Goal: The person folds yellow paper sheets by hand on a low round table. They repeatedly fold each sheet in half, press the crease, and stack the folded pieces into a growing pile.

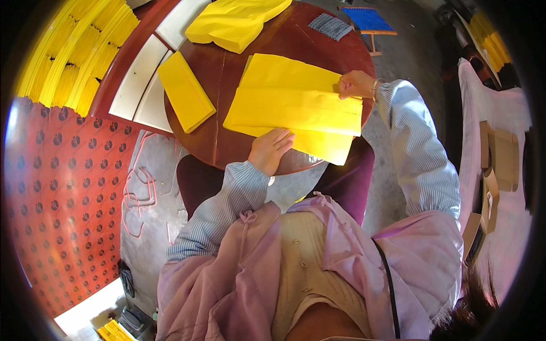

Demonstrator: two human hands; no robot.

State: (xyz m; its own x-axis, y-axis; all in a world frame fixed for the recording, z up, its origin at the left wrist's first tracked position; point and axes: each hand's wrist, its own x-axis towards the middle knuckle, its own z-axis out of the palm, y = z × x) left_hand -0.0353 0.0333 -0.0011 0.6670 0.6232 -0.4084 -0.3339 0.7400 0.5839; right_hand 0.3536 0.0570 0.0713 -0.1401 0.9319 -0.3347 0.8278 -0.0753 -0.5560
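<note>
Yellow paper sheet (296, 105), frame centre: judged light, limp, creasable. Pressed flat by left hand (272, 149); right hand (355, 84) fingers pinched on right edge.

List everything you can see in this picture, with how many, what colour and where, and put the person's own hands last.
round table: one, dark reddish-brown, centre top
large paper sheet: one, yellow, on the table's near side, under both hands
folded paper: one, yellow, left part of the table
paper pile: one, yellow, far edge of the table
small patterned pad: one, grey-blue, far right of the table
paper stacks: many, yellow, upper left
dotted sheet: one, red, left
cardboard boxes: several, brown, right
left hand: flat on the sheet's near edge
right hand: pinching the sheet's right edge
</note>
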